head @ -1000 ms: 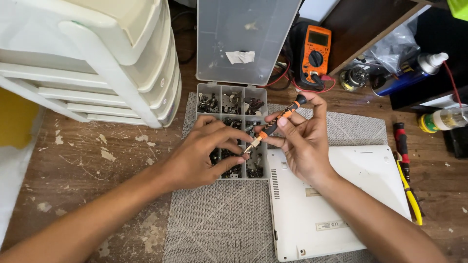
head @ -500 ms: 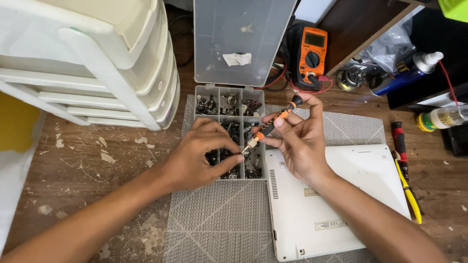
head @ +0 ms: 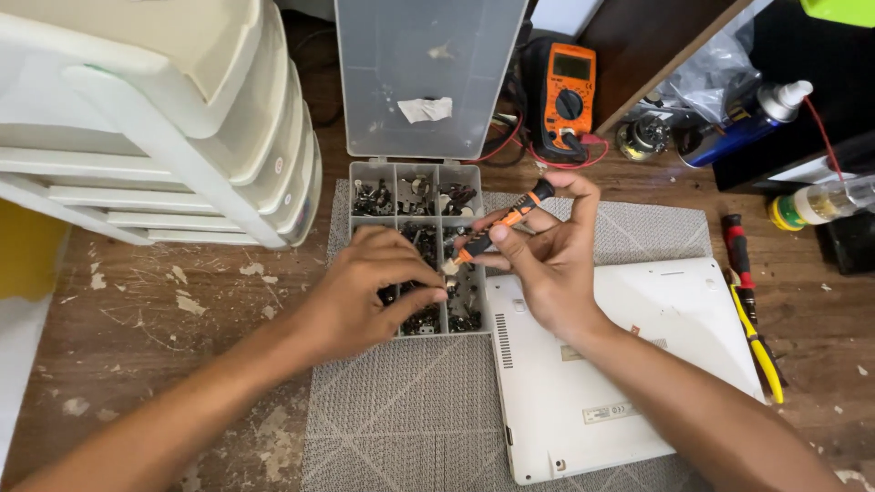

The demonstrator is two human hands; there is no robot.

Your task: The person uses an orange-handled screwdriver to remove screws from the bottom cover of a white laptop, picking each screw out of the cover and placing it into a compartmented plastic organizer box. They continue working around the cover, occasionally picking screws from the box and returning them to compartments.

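My right hand (head: 547,260) grips a small orange and black screwdriver (head: 501,223), tip pointing down-left over a clear compartment box (head: 365,173) full of small dark screws. My left hand (head: 365,287) rests over the box's lower compartments with thumb and fingers pinched together; whether a screw sits between them is hidden. A white laptop (head: 638,364), bottom side up, lies on a grey mat (head: 410,419) just under my right wrist. The box's lid (head: 424,73) stands open at the back.
White stacked plastic drawers (head: 164,118) fill the upper left. An orange multimeter (head: 567,100) with red leads stands behind the box. A red-handled tool (head: 736,255) and a yellow-handled tool (head: 756,342) lie right of the laptop. A spray can (head: 743,123) and a bottle (head: 816,205) sit at the far right.
Both hands stay over the screw box. The screwdriver tip and my left fingertips have shifted slightly closer together over the lower compartments.
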